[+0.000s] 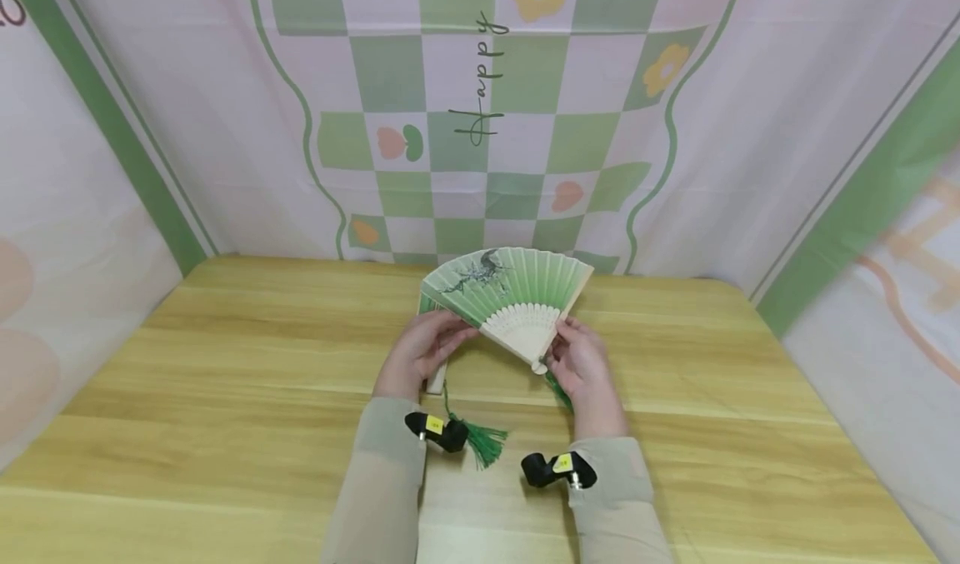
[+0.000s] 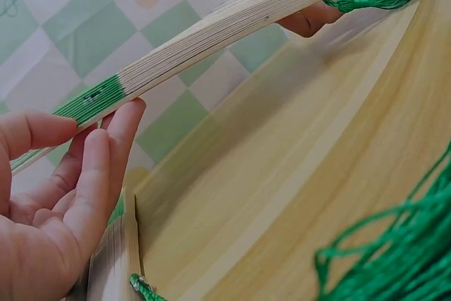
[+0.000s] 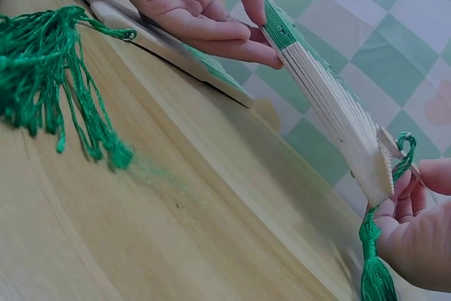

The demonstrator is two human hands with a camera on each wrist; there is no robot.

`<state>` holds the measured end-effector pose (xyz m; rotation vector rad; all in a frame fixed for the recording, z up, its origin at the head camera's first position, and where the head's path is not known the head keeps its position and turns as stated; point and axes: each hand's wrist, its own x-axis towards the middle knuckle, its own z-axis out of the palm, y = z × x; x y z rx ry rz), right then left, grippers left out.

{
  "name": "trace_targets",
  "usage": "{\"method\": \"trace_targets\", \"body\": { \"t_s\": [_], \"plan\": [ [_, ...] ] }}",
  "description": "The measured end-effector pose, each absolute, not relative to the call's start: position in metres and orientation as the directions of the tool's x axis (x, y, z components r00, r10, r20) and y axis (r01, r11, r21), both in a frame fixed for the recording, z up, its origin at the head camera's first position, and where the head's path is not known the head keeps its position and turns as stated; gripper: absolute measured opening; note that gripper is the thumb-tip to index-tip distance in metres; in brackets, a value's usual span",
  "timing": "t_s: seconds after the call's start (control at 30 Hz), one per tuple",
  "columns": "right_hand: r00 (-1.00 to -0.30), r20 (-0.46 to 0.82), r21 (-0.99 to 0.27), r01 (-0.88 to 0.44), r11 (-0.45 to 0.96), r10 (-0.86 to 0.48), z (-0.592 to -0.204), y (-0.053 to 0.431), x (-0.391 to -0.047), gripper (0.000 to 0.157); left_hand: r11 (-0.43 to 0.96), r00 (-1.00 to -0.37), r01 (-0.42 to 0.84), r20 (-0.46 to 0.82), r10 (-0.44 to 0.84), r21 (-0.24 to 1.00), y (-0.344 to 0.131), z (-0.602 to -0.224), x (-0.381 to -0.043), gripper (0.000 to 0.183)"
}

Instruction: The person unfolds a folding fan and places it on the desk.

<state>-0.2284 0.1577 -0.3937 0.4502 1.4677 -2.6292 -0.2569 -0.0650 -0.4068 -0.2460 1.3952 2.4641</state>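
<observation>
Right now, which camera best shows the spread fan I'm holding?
The head view, because the spread fan turns its painted green face to that camera, pale ribs splayed. The left and right wrist views catch it nearly edge-on, with ribs stacked and little green.

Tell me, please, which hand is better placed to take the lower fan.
Probably the left hand: it's nearer the lower fan, and the right hand also holds the raised fan, near its pivot.

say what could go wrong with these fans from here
The spread fan might crease if the left hand, pinching one edge, pulls unevenly. Its tassel, hanging beside the right hand, might get caught. The left hand might also knock the folded fan lying close by.
</observation>
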Motion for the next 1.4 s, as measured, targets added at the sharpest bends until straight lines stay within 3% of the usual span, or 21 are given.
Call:
{"method": "trace_targets", "body": {
  "t_s": [0.87,1.23,1.4],
  "plan": [
    [-0.921,-0.339,-0.789,0.168,-0.591,0.191,-0.3946,0.1596,-0.2295,0.012,-0.476,-0.941,-0.339,-0.296,0.165,0.811,-0.0653,-0.4062,-0.2580,0.035],
    [-0.907,-0.348,-0.782,0.142,-0.607,0.235,-0.3949,0.1605,-0.2295,0.011,-0.458,-0.940,-0.341,-0.301,0.160,0.821,-0.0652,-0.4067,-0.2566,0.028],
    [-0.913,-0.330,-0.799,0.136,-0.586,0.238,-0.3945,0.1608,-0.2287,0.031,-0.454,-0.942,-0.336,-0.298,0.155,0.825,-0.0645,-0.4066,-0.2573,0.024]
  ]
}}
